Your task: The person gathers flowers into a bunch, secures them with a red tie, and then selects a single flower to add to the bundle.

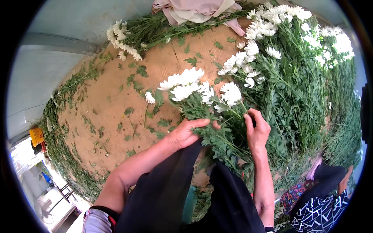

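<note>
A bunch of white chrysanthemums [184, 83] with leafy green stems lies across my left hand [187, 133]. That hand is wrapped round the stems, its thumb laid along them and some fingers hidden beneath the leaves. Just right of it, my right hand [257, 128] pinches a chrysanthemum stem below a white bloom [231, 94] with thumb and forefinger. The stems hang down over my dark trousers [163, 186]. A single white flower head [150, 97] lies on the tan board to the left of the bunch.
A large heap of chrysanthemums [295, 89] fills the right side. More flowers [124, 40] and a pale pink cloth [194, 11] lie at the far edge. Leaf scraps litter the tan board [112, 112]. Another person [322, 209] in patterned clothing is at the lower right.
</note>
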The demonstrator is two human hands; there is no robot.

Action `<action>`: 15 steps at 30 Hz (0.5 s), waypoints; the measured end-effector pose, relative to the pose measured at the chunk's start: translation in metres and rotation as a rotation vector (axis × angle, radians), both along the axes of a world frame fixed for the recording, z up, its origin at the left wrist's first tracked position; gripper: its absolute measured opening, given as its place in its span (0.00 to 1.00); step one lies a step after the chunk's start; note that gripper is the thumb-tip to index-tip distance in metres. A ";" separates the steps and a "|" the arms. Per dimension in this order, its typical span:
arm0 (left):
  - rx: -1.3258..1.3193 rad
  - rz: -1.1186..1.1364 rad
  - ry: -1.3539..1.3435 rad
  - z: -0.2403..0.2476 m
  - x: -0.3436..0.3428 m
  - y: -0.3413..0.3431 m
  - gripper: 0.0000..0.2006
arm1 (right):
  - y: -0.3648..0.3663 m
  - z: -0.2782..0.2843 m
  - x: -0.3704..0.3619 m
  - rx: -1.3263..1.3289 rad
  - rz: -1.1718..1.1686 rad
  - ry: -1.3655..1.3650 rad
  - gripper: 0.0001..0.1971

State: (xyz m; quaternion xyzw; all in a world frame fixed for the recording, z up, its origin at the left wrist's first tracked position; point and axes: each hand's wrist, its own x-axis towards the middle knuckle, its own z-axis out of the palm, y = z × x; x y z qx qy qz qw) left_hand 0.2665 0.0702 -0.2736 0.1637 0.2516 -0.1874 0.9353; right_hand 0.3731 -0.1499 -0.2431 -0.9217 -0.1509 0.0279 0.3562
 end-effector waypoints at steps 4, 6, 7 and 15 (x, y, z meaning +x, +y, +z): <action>0.027 0.008 -0.056 -0.004 0.014 -0.012 0.15 | 0.005 -0.011 0.008 -0.101 0.067 -0.118 0.11; 0.026 0.011 -0.061 -0.005 0.016 -0.013 0.14 | -0.004 -0.018 0.013 -0.045 -0.054 0.105 0.11; 0.029 -0.009 -0.051 -0.005 0.016 -0.013 0.14 | -0.013 -0.019 0.013 -0.060 0.000 0.091 0.11; -0.023 0.020 0.007 -0.007 0.011 -0.008 0.14 | -0.032 -0.043 0.011 -0.079 -0.021 0.181 0.12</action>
